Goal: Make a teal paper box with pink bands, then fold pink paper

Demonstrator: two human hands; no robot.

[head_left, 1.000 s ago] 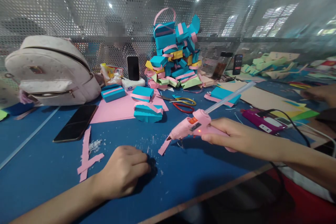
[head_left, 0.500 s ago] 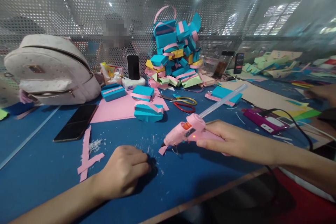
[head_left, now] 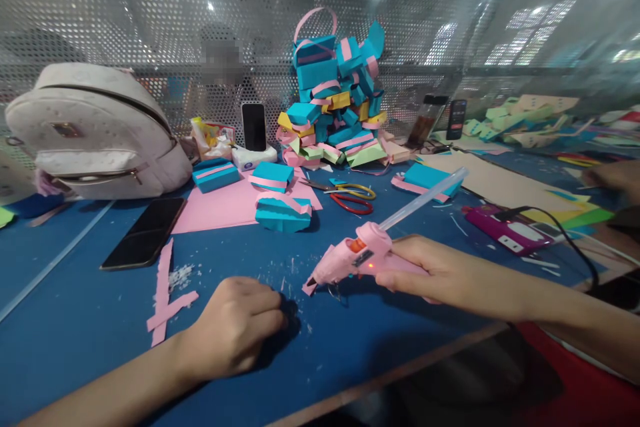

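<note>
My right hand (head_left: 417, 267) is wrapped round the handle of a pink hot glue gun (head_left: 345, 260), its orange light lit and a clear glue stick (head_left: 425, 197) standing out of the back. The gun's dark nozzle points down at a small pink paper strip (head_left: 309, 289) and appears to touch it. To the left of the nozzle, my left hand (head_left: 243, 323) rests on the blue table as a closed fist. Its fingertips are hidden, so anything inside cannot be seen. Further left, two torn pink paper strips (head_left: 163, 303) lie crossed beside white crumbs.
Blue paper boxes with pink bands (head_left: 283, 212) stand around a pink sheet (head_left: 215, 210). Nearby lie scissors (head_left: 353, 203) and a black phone (head_left: 145, 233). A tall stack of paper boxes (head_left: 317, 77), a white backpack (head_left: 95, 133) and a purple device (head_left: 507, 230) surround the work area.
The glue gun has tipped slightly, its nozzle shifting a little over the small pink strip and its body moving slightly right and down. My left hand has stayed in place.
</note>
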